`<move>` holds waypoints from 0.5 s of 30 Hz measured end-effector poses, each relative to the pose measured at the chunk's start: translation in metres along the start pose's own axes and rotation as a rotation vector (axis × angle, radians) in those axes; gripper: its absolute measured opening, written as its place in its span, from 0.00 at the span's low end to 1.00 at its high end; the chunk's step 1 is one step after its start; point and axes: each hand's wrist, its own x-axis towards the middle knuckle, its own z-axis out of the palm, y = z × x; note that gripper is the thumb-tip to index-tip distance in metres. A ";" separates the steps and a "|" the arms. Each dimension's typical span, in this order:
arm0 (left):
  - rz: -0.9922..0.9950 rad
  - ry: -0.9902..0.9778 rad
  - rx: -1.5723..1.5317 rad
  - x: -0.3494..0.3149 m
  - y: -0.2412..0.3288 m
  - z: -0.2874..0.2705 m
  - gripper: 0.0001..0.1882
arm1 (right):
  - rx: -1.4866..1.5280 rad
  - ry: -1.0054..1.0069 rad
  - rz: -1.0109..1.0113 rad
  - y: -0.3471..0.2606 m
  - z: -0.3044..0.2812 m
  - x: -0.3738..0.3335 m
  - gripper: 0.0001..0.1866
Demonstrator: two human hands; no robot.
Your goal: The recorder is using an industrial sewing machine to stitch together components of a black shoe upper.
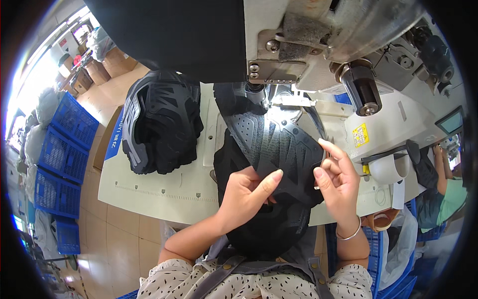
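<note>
A black shoe upper (279,144) with perforations and raised patterning lies under the sewing machine's needle area, its lower part hanging over the table's front edge toward my lap. My left hand (246,198) grips the upper near its middle, thumb on top and the other fingers partly hidden by the material. At the upper's right edge is my right hand (339,182), thumb and index fingertip close to the rim, remaining fingers curled. The sewing machine head (277,70) rises just beyond the upper and hides its far end.
To the left, a stack of black and grey shoe uppers (162,124) rests on the pale machine table (149,197). Blue crates (59,157) stand along the far left. At right are a white curved holder (388,169), a plastic-lined blue crate (398,249) and another person's arm (441,172).
</note>
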 end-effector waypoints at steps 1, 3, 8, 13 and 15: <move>0.006 -0.008 0.000 -0.003 -0.001 0.000 0.14 | 0.007 -0.015 0.001 -0.001 0.002 -0.002 0.23; 0.037 -0.014 -0.026 -0.009 -0.004 0.000 0.13 | 0.037 -0.072 -0.036 -0.004 0.003 -0.007 0.23; 0.013 -0.018 0.038 -0.019 -0.006 -0.002 0.12 | -0.055 -0.117 -0.030 -0.004 0.007 -0.016 0.21; -0.065 0.095 -0.204 -0.022 0.002 -0.017 0.09 | -0.476 0.286 -0.511 0.008 0.006 -0.018 0.20; -0.097 0.125 -0.234 -0.021 0.009 -0.030 0.10 | -0.421 0.428 -0.333 0.020 0.010 -0.011 0.21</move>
